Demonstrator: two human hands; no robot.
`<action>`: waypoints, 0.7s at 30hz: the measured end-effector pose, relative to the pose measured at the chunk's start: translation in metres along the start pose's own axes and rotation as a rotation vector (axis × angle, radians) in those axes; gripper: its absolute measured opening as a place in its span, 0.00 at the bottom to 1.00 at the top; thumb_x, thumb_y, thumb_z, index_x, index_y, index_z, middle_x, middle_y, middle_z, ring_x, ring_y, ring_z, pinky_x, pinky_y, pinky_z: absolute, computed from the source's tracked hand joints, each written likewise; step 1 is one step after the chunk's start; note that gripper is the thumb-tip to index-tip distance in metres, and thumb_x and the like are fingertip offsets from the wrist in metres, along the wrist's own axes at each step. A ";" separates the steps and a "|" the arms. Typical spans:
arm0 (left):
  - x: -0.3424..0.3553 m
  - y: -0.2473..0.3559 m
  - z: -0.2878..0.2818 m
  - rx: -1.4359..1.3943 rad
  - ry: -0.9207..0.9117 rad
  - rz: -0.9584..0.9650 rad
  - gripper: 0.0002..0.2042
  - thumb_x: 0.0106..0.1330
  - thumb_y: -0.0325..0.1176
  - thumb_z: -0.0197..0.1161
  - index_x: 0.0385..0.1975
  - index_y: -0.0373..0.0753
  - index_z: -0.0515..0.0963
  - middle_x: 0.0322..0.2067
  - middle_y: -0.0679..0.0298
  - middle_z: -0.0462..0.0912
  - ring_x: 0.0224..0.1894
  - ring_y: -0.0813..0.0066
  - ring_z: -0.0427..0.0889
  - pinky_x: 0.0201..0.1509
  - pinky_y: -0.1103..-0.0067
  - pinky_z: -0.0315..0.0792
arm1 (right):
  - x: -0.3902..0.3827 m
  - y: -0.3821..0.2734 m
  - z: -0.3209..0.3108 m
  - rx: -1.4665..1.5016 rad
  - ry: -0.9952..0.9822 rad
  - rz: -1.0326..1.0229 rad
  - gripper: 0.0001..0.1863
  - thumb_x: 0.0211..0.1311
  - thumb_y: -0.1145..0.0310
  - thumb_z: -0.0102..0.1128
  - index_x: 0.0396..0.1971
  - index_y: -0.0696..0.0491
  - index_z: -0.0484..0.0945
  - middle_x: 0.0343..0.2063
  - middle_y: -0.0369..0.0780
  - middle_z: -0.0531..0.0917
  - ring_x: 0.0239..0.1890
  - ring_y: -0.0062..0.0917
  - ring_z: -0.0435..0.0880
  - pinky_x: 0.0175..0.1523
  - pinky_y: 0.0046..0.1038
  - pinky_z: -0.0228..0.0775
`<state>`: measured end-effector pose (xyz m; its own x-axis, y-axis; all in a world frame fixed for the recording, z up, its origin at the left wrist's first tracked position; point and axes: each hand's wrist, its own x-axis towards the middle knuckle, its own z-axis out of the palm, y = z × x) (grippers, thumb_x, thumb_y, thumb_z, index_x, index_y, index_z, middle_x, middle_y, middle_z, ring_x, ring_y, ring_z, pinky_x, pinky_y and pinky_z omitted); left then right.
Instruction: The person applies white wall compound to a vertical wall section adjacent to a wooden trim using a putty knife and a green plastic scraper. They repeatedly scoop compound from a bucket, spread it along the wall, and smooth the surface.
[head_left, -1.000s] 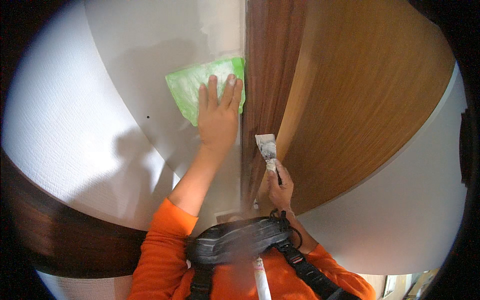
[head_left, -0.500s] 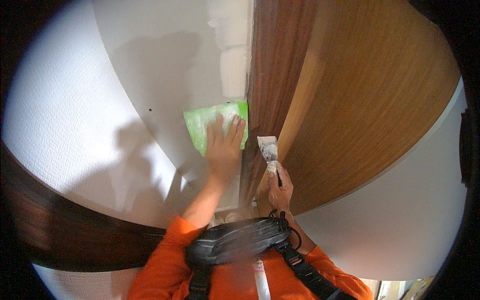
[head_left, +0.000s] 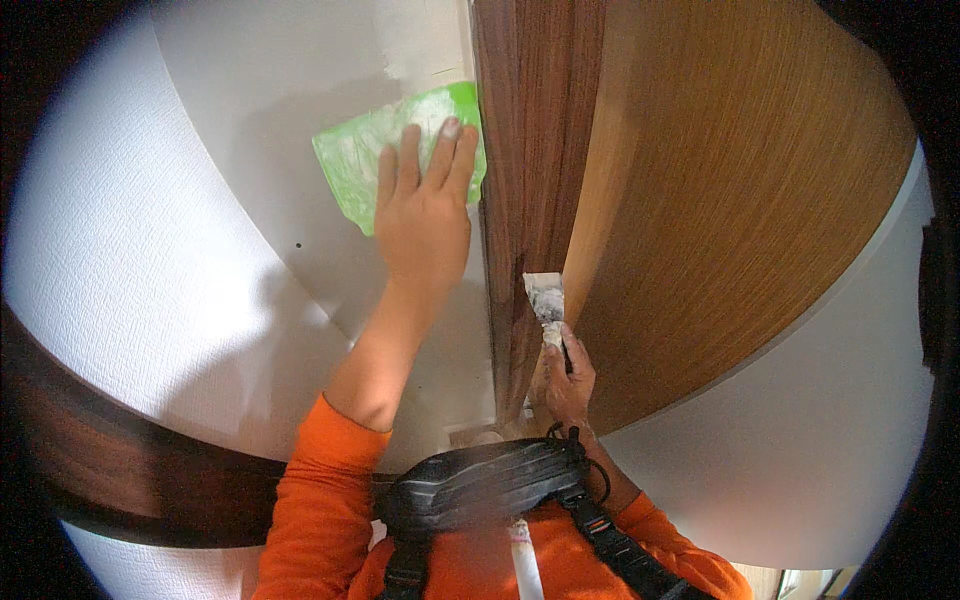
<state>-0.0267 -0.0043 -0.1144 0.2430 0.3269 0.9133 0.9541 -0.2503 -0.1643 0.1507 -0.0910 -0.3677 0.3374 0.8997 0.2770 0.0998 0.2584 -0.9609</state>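
Note:
My left hand holds a green plastic spreader, smeared with white, against the pale wall board. Its fingers are spread over the spreader and its thumb is hidden. A lighter patch shows on the board above the spreader, beside the dark wood trim. My right hand grips a putty knife caked with pale compound, blade upward, in front of the trim.
A curved-looking light wood panel fills the right. Textured white wall is on the left, with a dark wooden band below it. A black pouch with straps sits across my orange-clad chest.
My left hand and the spreader went down along the board, then back up, now a little above where they began. The right hand with the knife shifted slightly rightward.

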 end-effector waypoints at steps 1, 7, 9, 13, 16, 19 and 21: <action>-0.009 0.002 0.005 -0.011 -0.023 -0.013 0.35 0.54 0.17 0.58 0.65 0.50 0.75 0.63 0.65 0.79 0.69 0.50 0.71 0.73 0.55 0.64 | 0.000 0.000 0.000 0.005 -0.003 0.009 0.21 0.69 0.75 0.57 0.61 0.63 0.76 0.47 0.46 0.83 0.49 0.31 0.82 0.58 0.29 0.72; -0.081 0.008 0.029 -0.070 -0.158 0.011 0.35 0.55 0.18 0.59 0.66 0.49 0.73 0.64 0.64 0.78 0.69 0.49 0.71 0.72 0.53 0.64 | 0.000 0.002 -0.002 -0.048 -0.026 0.004 0.22 0.69 0.74 0.57 0.61 0.61 0.76 0.49 0.47 0.83 0.50 0.32 0.83 0.59 0.30 0.72; -0.101 0.018 0.033 -0.102 -0.215 -0.005 0.35 0.55 0.18 0.59 0.67 0.49 0.73 0.64 0.64 0.78 0.69 0.48 0.70 0.72 0.52 0.64 | 0.000 0.000 -0.004 -0.096 -0.016 -0.030 0.22 0.68 0.74 0.58 0.61 0.61 0.76 0.50 0.48 0.83 0.51 0.33 0.83 0.60 0.31 0.72; -0.112 0.033 0.020 -0.276 -0.118 -0.019 0.37 0.52 0.17 0.59 0.67 0.50 0.72 0.64 0.64 0.77 0.69 0.49 0.70 0.72 0.52 0.64 | 0.001 -0.005 -0.007 -0.177 -0.019 -0.014 0.22 0.68 0.72 0.59 0.61 0.60 0.77 0.51 0.49 0.84 0.52 0.35 0.83 0.60 0.32 0.72; -0.081 0.028 -0.009 -0.227 -0.124 -0.130 0.39 0.49 0.16 0.59 0.67 0.50 0.73 0.63 0.64 0.78 0.68 0.50 0.72 0.72 0.53 0.64 | 0.002 -0.006 -0.003 -0.168 -0.002 -0.067 0.21 0.69 0.72 0.59 0.60 0.61 0.77 0.51 0.50 0.83 0.52 0.35 0.83 0.60 0.33 0.72; -0.015 0.004 -0.032 -0.046 0.010 -0.103 0.34 0.51 0.17 0.58 0.62 0.49 0.77 0.59 0.64 0.81 0.65 0.50 0.75 0.70 0.57 0.67 | 0.002 -0.006 0.002 -0.070 0.024 0.026 0.21 0.70 0.71 0.59 0.61 0.61 0.76 0.51 0.49 0.83 0.52 0.34 0.83 0.60 0.33 0.72; 0.033 -0.017 -0.035 0.024 0.146 0.001 0.27 0.56 0.20 0.57 0.58 0.46 0.79 0.57 0.64 0.83 0.63 0.51 0.76 0.69 0.57 0.68 | 0.000 -0.004 0.005 -0.019 0.026 0.063 0.21 0.71 0.71 0.58 0.61 0.62 0.76 0.51 0.49 0.83 0.52 0.33 0.82 0.60 0.33 0.72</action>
<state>-0.0406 -0.0214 -0.0685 0.2179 0.1905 0.9572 0.9581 -0.2284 -0.1727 0.1455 -0.0899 -0.3634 0.3677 0.9045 0.2160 0.0950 0.1945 -0.9763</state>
